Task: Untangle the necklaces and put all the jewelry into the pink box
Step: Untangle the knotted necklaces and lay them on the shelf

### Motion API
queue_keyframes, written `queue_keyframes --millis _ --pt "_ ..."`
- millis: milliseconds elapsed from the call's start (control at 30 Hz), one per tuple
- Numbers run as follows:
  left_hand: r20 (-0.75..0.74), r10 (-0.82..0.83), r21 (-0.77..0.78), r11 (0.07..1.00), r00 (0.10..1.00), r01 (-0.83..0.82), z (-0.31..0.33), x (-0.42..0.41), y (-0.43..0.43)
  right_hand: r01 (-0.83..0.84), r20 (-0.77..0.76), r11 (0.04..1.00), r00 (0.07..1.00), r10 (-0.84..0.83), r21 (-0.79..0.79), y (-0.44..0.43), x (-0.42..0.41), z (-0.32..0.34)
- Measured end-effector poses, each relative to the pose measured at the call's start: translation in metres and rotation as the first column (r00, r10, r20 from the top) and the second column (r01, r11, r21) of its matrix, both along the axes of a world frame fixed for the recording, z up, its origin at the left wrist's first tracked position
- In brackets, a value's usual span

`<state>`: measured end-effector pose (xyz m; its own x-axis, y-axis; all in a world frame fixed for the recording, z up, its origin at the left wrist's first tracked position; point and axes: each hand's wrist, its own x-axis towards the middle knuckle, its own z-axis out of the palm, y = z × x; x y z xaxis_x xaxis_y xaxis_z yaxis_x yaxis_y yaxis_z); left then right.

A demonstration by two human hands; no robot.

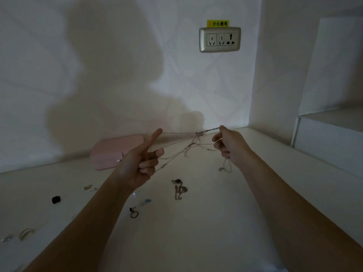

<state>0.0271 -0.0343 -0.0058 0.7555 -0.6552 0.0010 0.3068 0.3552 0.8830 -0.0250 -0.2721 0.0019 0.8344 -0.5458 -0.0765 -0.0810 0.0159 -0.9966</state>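
The pink box sat closed at the back of the surface. My left grip hooked the necklaces over its forefinger, other fingers curled on a strand; the right grip pinched the far end. The knot, dim here, seemed nearer the right; pulling wider could cinch it or snap a chain.

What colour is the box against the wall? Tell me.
Pale pink; the box shows in the head view, the only view.

One pink rectangular box is sitting, one tangle of thin silvery chains is hanging, one dark-pendant chain is lying flat.
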Motion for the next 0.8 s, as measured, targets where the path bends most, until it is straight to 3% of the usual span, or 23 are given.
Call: queue_keyframes --millis 133,233,433,633,800 --pt "0.004 -0.005 -0.001 1.0 1.0 0.005 0.001 0.006 0.014 -0.105 -0.194 0.978 0.979 0.069 -0.182 -0.013 -0.006 0.002" --pt "-0.038 0.035 -0.004 0.999 0.999 -0.036 -0.002 0.011 0.024 -0.103 -0.341 0.935 0.94 -0.02 -0.34 -0.025 -0.011 0.003" --pt "0.005 0.091 0.197 0.976 0.996 -0.09 -0.012 0.013 0.023 -0.051 -0.451 0.872 0.869 -0.201 -0.487 -0.064 -0.013 -0.002" --pt "0.328 0.091 0.458 0.855 0.94 -0.242 -0.019 0.011 0.008 0.031 -0.377 0.791 0.868 -0.325 -0.611 -0.095 0.002 -0.023" --pt "0.471 0.009 0.525 0.8 0.882 -0.289 -0.021 0.005 -0.003 -0.19 -0.589 0.694 0.704 -0.397 -0.695 -0.09 0.006 -0.029"
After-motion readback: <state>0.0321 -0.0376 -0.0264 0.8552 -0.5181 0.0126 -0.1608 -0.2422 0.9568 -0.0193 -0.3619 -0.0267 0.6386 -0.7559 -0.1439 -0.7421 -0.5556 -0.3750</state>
